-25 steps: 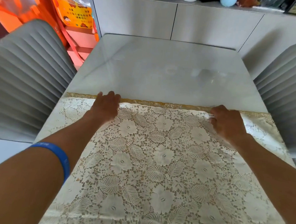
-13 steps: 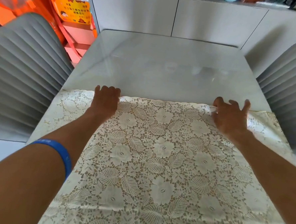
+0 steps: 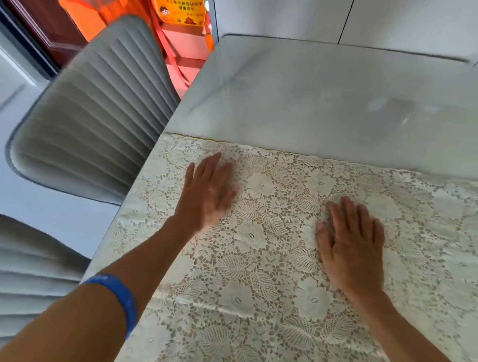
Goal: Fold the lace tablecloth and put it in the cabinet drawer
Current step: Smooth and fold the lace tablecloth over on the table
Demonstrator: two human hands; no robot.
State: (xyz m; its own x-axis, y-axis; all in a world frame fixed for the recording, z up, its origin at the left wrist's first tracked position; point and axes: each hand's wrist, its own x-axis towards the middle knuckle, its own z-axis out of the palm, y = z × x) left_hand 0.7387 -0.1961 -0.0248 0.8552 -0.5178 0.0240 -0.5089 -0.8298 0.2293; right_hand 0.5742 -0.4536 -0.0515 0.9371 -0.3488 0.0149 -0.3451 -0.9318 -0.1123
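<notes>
The cream lace tablecloth (image 3: 277, 267), patterned with flowers and leaves, lies folded over on the near half of the grey table (image 3: 335, 97). Its far edge runs straight across the table with a thin gold trim. My left hand (image 3: 207, 193) rests flat on the cloth near the far left corner, fingers spread and blurred. My right hand (image 3: 351, 243) lies palm down on the middle of the cloth, fingers slightly apart. Neither hand grips the fabric. A blue wristband sits on my left forearm.
A grey ribbed chair (image 3: 96, 113) stands at the table's left side, and a second one (image 3: 16, 273) is nearer to me. Pale cabinet doors (image 3: 284, 13) line the wall behind the table. Orange bags (image 3: 170, 11) sit at the back left.
Both hands have let go of the far edge and moved back onto the cloth, lying flat. The view has swung to the left, and the gold-trimmed under layer is covered at the fold.
</notes>
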